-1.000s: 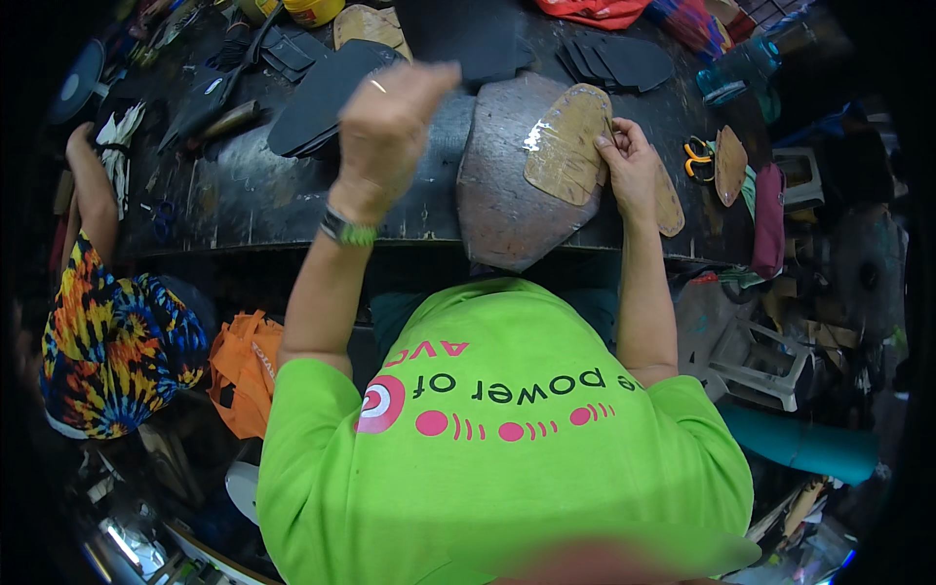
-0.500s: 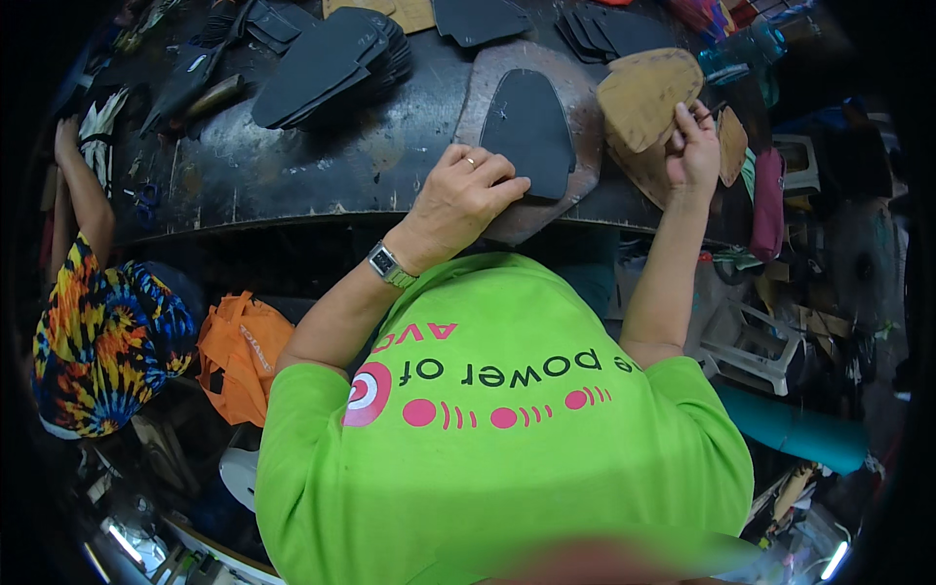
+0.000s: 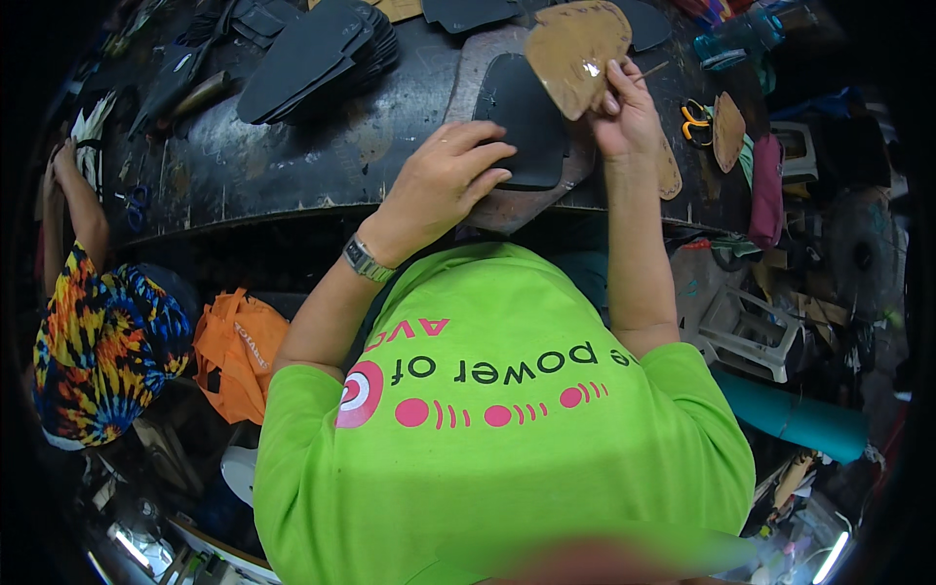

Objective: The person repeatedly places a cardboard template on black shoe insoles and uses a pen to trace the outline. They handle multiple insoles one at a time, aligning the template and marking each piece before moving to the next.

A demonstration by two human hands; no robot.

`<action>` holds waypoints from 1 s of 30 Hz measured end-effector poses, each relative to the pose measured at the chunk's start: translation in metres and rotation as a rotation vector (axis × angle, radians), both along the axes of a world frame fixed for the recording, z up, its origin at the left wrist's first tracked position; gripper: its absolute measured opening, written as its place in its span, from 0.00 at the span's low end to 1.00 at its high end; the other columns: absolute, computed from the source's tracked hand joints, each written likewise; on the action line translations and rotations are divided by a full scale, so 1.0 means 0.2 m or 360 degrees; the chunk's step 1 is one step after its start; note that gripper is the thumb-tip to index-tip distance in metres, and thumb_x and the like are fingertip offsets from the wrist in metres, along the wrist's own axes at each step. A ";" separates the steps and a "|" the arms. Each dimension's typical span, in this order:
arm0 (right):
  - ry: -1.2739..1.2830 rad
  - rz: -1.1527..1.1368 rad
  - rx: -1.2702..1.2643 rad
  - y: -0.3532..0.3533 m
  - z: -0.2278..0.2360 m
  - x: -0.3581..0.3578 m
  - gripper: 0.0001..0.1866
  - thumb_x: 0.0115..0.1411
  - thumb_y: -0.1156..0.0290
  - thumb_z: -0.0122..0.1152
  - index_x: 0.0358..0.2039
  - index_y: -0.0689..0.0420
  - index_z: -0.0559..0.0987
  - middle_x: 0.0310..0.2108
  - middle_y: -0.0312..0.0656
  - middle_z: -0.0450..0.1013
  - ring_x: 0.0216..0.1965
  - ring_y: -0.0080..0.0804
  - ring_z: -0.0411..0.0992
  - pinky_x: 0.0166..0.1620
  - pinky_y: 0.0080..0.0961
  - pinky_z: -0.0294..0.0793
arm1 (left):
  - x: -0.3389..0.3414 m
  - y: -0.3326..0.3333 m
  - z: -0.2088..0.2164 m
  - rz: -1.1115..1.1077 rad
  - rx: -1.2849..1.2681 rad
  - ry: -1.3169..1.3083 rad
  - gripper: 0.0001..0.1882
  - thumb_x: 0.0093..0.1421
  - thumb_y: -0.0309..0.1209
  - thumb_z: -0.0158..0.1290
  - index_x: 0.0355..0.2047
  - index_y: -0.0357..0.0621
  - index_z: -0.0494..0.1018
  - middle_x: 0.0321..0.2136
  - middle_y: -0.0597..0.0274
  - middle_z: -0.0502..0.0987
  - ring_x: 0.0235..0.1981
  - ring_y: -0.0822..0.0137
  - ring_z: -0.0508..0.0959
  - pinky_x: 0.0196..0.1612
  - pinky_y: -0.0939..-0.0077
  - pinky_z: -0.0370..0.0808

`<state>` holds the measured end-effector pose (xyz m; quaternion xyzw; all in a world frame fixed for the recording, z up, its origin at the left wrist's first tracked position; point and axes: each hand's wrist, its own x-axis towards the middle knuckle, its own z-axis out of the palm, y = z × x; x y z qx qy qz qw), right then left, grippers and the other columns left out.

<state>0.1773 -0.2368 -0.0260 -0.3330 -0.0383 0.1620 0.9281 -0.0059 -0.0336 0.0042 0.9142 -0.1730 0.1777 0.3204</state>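
Note:
A black flat cut piece [image 3: 517, 122] with a rounded top lies on a worn brown board [image 3: 466, 83] in front of me. My left hand [image 3: 441, 175] is at its left edge, fingers apart and slightly bent, holding nothing. My right hand [image 3: 627, 115] is closed on a tan rounded template [image 3: 577, 54], lifted over the black piece's upper right side. From the same hand sticks out a thin rod-like tool [image 3: 651, 72], its kind unclear. Another tan template [image 3: 669, 171] lies partly hidden behind my right wrist.
Stacked black pieces [image 3: 317, 63] lie at the table's back left. Right of my hand are orange-handled scissors [image 3: 695, 122], a brown template [image 3: 727, 132] and a maroon pouch [image 3: 767, 190]. At far left another person [image 3: 112, 336] works near blue-handled scissors [image 3: 136, 207].
My right hand has carried the tan template left, over the black piece. My left hand has moved slightly left and its fingers have spread off the piece. The orange-handled scissors now show.

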 end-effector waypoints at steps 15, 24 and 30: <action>-0.0354 -0.0146 -0.0391 0.22 -0.03 -0.22 0.15 0.67 0.76 0.58 0.53 0.59 0.68 0.31 0.30 0.72 0.21 0.09 0.62 0.21 0.08 0.59 | 0.30 -0.03 -0.14 -0.0002 0.0579 -0.0190 0.23 0.68 0.37 0.47 0.62 0.47 0.70 0.64 0.49 0.68 0.66 0.49 0.64 0.66 0.53 0.59; -0.0217 -0.0153 -0.0194 0.20 -0.05 -0.20 0.12 0.67 0.76 0.59 0.50 0.57 0.70 0.34 0.34 0.75 0.21 0.13 0.64 0.23 0.09 0.63 | 0.28 0.07 -0.14 0.0606 0.0941 0.0065 0.29 0.66 0.43 0.50 0.66 0.50 0.65 0.66 0.44 0.65 0.69 0.46 0.60 0.67 0.38 0.53; 0.0181 -0.0030 0.0289 0.03 -0.04 -0.08 0.09 0.66 0.78 0.58 0.46 0.56 0.73 0.35 0.38 0.77 0.19 0.17 0.63 0.23 0.11 0.67 | 0.10 0.12 -0.10 0.0396 0.0299 0.0092 0.35 0.64 0.49 0.56 0.67 0.46 0.64 0.67 0.48 0.64 0.70 0.46 0.58 0.69 0.40 0.51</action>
